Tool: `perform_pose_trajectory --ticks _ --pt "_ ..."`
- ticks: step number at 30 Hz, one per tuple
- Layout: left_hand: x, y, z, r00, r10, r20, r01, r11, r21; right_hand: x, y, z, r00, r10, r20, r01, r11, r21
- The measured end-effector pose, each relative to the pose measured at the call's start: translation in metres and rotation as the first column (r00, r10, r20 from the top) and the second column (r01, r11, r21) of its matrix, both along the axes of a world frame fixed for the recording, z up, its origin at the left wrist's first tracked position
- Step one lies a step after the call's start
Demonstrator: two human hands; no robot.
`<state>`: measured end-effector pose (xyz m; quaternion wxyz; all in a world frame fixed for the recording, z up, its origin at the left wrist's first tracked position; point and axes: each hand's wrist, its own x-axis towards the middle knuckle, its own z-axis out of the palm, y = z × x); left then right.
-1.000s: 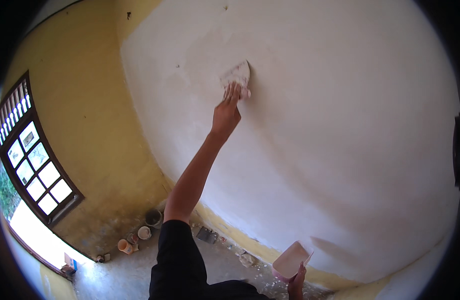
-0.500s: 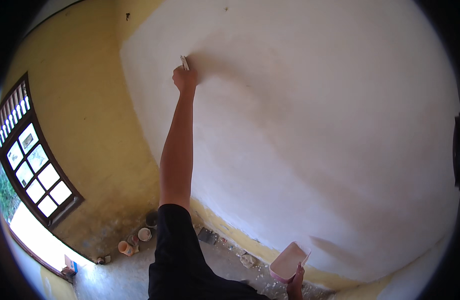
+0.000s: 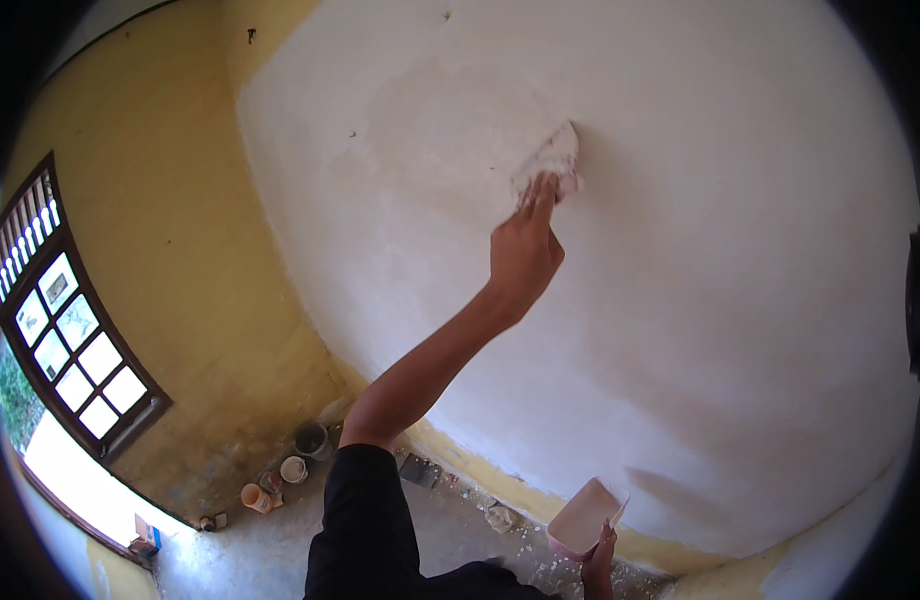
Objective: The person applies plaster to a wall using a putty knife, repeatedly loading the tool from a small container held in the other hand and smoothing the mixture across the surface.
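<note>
My left hand (image 3: 529, 240) is raised against the white-coated wall (image 3: 730, 270), its fingers pressed on the back of a wide, putty-smeared scraper blade (image 3: 552, 150) that lies nearly flat on that wall, over a patchy damp-looking area. My right hand (image 3: 600, 550) is low at the lower right, gripping the side of a pale pink rectangular plastic tray (image 3: 580, 515). The tray is held out near the foot of the wall, with whitish material smeared inside; how much it holds I cannot tell.
A yellow wall (image 3: 200, 300) meets the white one at left, with a dark-framed window (image 3: 80, 350) and bright doorway. Several buckets and pots (image 3: 294, 470) stand along its foot. A dark flat piece (image 3: 420, 470) and scattered debris lie on the concrete floor (image 3: 220, 560) along the white wall.
My left hand swept the scraper up and left half a second ago and is now further right than at first, blade flat again. My right hand with the tray has barely moved.
</note>
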<state>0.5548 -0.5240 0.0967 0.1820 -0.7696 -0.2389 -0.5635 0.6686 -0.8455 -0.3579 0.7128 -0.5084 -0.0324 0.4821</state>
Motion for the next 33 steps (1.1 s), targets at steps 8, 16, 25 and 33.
perform_pose_trajectory --ticks 8,16,25,33 --pt "-0.042 0.000 -0.037 0.987 -0.119 0.105 0.126 0.990 -0.068 -0.003 -0.002 0.017 0.999 0.039 -0.017 -0.038 0.995 0.093" --pt "-0.044 0.097 -0.054 0.962 0.271 0.040 -0.272 0.962 0.010 -0.002 -0.003 0.006 0.998 0.059 0.036 -0.062 0.994 0.088" --pt "-0.076 0.026 -0.152 0.999 -0.047 -0.003 0.047 0.998 -0.029 -0.003 -0.006 0.014 0.999 0.037 0.036 -0.040 0.995 0.091" --pt "-0.151 0.141 -0.026 0.691 0.449 0.567 -0.216 0.877 -0.430 0.000 -0.003 -0.008 1.000 0.025 -0.003 -0.025 0.999 0.024"
